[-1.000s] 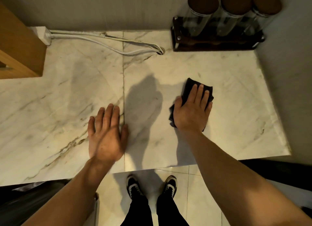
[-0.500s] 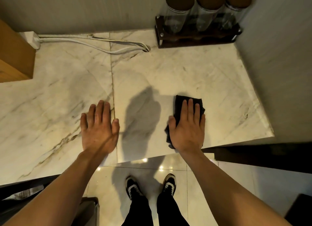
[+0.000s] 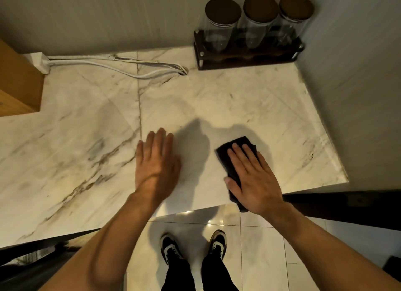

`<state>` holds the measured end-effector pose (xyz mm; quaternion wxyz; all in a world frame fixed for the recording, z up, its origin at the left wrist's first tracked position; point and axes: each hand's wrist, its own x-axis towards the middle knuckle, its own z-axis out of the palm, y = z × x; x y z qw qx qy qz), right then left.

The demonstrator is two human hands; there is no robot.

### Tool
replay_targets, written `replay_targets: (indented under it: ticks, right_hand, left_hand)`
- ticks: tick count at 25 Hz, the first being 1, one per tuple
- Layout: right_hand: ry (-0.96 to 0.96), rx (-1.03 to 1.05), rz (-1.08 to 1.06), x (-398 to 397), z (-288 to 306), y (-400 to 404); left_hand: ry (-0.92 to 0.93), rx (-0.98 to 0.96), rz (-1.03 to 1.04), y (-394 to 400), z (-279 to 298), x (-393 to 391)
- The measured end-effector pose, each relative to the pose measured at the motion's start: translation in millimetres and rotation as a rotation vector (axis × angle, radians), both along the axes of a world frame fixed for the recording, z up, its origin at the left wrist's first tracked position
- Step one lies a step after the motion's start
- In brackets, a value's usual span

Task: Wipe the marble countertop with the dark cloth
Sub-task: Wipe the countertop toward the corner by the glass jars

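The dark cloth lies folded on the white marble countertop, close to its front edge, with one corner hanging over that edge. My right hand presses flat on top of the cloth, fingers together and pointing away from me. Most of the cloth is hidden under the palm. My left hand rests flat on the bare marble to the left of the cloth, fingers extended, holding nothing.
A dark wooden rack with three lidded glass jars stands in the back right corner. White cables run along the back wall from a power strip. A wooden box sits at the left. A wall bounds the right side.
My right hand has slid the cloth back toward the front edge of the countertop, and a corner now overhangs it. My left hand stays flat on the marble.
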<state>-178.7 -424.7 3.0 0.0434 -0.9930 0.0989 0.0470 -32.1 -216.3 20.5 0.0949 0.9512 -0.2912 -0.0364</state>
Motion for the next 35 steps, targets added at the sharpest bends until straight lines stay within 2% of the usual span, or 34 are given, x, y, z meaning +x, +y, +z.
replay_targets:
  ticks: [7,11,15,20,26,31,35]
  right_hand:
    - [0.079,-0.011,0.348,23.1,2.5,-54.1]
    - [0.081,-0.030,0.384,52.7,1.4,-71.0]
    - [0.082,-0.034,0.324,90.0,-0.6,-83.8]
    - [0.023,-0.006,0.141,143.8,0.2,-96.4]
    - [-0.024,0.064,-0.242,197.1,-1.7,-99.2]
    - [-0.073,0.114,-0.615,214.1,-4.4,-90.2]
    - [-0.081,0.158,-0.795,204.5,-3.9,-81.6]
  left_hand:
    - [0.012,0.066,-0.057,-38.0,-11.5,-7.0]
    - [0.029,0.093,-0.055,-40.0,-18.1,-8.0]
    - [0.044,0.086,-0.036,-41.1,-17.7,-6.9]
    - [0.062,0.031,-0.051,-38.5,-14.4,-6.4]
    - [0.065,0.083,-0.032,-40.9,-15.8,-5.3]
    - [0.053,0.090,-0.016,-41.5,-17.0,-4.9]
    - [0.058,0.076,-0.023,-40.3,-16.2,-5.2]
